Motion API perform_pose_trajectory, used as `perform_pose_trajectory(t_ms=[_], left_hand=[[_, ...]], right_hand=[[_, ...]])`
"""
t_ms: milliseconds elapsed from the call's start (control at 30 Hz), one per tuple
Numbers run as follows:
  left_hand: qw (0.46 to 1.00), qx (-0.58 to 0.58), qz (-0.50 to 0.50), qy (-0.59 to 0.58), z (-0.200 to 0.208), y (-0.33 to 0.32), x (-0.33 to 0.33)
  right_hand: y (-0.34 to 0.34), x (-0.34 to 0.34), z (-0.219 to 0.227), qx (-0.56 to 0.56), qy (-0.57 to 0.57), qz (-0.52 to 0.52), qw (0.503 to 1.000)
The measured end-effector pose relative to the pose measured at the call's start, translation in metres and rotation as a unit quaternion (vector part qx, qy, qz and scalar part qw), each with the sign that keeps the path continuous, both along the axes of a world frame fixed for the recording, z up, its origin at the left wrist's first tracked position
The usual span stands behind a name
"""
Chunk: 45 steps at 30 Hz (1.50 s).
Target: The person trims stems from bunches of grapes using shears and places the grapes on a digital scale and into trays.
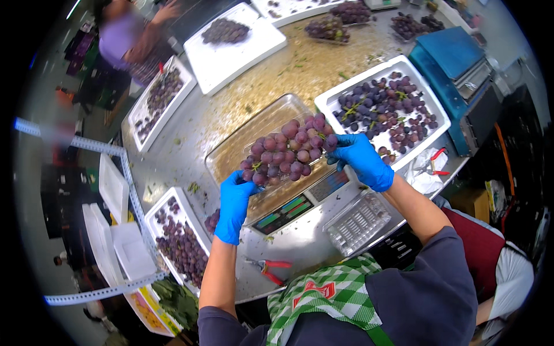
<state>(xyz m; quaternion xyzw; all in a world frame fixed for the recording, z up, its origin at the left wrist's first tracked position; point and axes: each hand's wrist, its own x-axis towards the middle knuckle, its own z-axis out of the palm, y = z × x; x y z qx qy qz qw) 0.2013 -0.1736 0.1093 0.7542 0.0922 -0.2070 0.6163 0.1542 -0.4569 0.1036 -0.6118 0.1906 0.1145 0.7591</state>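
Both my hands wear blue gloves. They hold a clear plastic tray heaped with a bunch of reddish-purple grapes, one hand at each end. My left hand is closed on the near left end. At the far right end, my right hand grips beside the grapes, its fingertips partly hidden. Under the tray lies a weighing scale with a metal pan and a lit display; whether the tray touches the pan I cannot tell. An empty clear tray sits on the table by my right forearm.
White boxes of grapes stand at the right, near left and far left. Red-handled snips lie at the near edge; another pair rests on white paper. A blue machine stands far right. Another person works across the table.
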Motion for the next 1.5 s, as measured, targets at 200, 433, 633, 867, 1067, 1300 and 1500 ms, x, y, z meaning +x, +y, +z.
perform_pose_trajectory(t_ms=[200, 433, 633, 867, 1067, 1300, 1500], left_hand=[[0.996, -0.041, -0.076, 0.003, 0.014, -0.080, 0.036], [0.983, -0.079, -0.165, -0.002, 0.018, -0.211, 0.071], [0.970, -0.090, -0.224, -0.004, 0.009, -0.325, 0.096], [0.961, -0.100, -0.259, -0.007, -0.011, -0.424, 0.120], [0.960, -0.109, -0.257, -0.019, -0.012, -0.479, 0.124], [0.954, -0.126, -0.272, 0.024, -0.012, -0.510, 0.129], [0.954, -0.193, -0.221, 0.066, -0.015, -0.531, 0.120]], right_hand=[[-0.081, 0.008, 0.030, -0.014, -0.040, -0.017, 0.999], [-0.206, 0.003, 0.045, -0.069, -0.049, -0.080, 0.993], [-0.306, -0.001, 0.046, -0.067, -0.069, -0.147, 0.984], [-0.399, 0.017, 0.031, -0.149, -0.015, -0.189, 0.971], [-0.445, 0.026, 0.027, -0.136, 0.001, -0.226, 0.965], [-0.488, 0.033, 0.016, -0.125, 0.009, -0.236, 0.964], [-0.500, 0.030, 0.006, -0.062, -0.040, -0.244, 0.967]])
